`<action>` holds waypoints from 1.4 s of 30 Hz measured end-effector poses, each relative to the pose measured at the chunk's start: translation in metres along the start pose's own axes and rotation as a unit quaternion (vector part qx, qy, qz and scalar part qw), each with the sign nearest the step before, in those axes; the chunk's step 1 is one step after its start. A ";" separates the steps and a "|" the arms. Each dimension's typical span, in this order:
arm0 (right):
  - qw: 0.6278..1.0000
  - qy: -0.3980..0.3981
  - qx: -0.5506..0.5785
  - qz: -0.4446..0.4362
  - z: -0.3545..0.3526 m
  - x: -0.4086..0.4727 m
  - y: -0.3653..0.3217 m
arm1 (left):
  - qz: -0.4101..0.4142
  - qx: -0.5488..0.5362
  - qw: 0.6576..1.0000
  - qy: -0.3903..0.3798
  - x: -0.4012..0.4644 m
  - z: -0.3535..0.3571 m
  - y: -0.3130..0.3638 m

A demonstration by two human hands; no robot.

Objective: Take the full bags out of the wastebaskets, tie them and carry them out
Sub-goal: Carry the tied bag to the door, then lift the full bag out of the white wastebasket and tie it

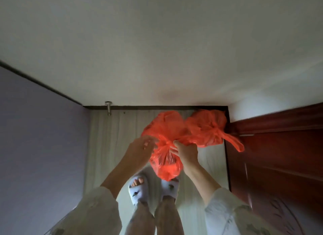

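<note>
1. Nearest the camera are my two pale patterned sleeves (pixel 97 210), one at each lower corner, with my bare forearms reaching forward from them.
2. Between the forearms, lower down, my feet stand on the pale wood-grain floor (pixel 108 140) in light blue slippers (pixel 139 189) (toes showing on the left one).
3. My right hand (pixel 186 153) has its fingers curled round the gathered neck of the near red bag (pixel 166 166), and that bag hangs below the grip, its bottom over my slippers.
4. My left hand (pixel 141 150) is at the left side of the same neck with its fingers spread loosely; they are blurred, and I cannot tell whether they touch the plastic or just reach toward it.
5. Beyond my hands a second red bag (pixel 163 128) bulges, just beside the first; whether it rests on the floor I cannot tell.
6. To its right sits a third red bag (pixel 208 128), knotted at the top, one loose handle (pixel 233 142) trailing right toward the dark red wooden door (pixel 279 147).
7. Farther off, a metal door stopper (pixel 108 108) stands at the dark baseboard (pixel 139 108) where floor meets white wall (pixel 157 42).
8. A lilac surface (pixel 35 129) fills the left side.
</note>
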State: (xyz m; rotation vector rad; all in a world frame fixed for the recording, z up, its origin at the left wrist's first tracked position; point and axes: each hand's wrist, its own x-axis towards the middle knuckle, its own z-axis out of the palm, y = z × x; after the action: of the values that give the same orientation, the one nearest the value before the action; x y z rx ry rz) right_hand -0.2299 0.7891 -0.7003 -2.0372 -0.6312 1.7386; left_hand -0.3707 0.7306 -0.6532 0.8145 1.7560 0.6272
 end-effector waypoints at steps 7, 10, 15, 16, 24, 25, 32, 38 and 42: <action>0.999 0.020 0.024 0.009 0.036 0.152 0.043 | -0.021 0.012 1.000 0.007 0.111 0.031 -0.091; 0.998 0.027 0.047 0.013 0.037 0.186 0.055 | -0.037 0.023 0.999 -0.007 0.140 0.044 -0.107; 0.986 -0.021 0.145 0.082 0.037 0.194 0.050 | -0.064 0.033 0.997 -0.016 0.155 0.042 -0.119; 0.985 -0.035 0.140 0.095 0.036 0.192 0.049 | -0.071 0.032 0.997 -0.018 0.153 0.040 -0.117; 0.985 -0.113 -0.029 0.130 0.026 0.069 0.001 | -0.118 -0.035 0.992 0.007 0.068 0.011 -0.066; 0.982 -0.130 -0.066 0.118 0.024 0.044 -0.009 | -0.117 -0.042 0.992 0.015 0.052 0.007 -0.057; 0.943 -0.218 -0.250 -0.010 -0.001 -0.132 -0.087 | -0.070 -0.081 0.993 0.053 -0.080 -0.043 0.033; 0.881 -0.276 -0.353 -0.152 -0.012 -0.265 -0.129 | -0.046 -0.123 0.978 0.163 -0.211 -0.091 0.085; 0.809 -0.366 -0.410 -0.208 -0.008 -0.351 -0.127 | -0.039 -0.206 0.938 0.277 -0.316 -0.105 0.084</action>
State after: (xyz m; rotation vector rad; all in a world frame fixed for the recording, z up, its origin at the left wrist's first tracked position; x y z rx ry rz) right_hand -0.2786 0.6947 -0.3428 -1.3159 -2.2022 2.1238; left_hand -0.3833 0.5359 -0.3705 0.2817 2.0368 1.2083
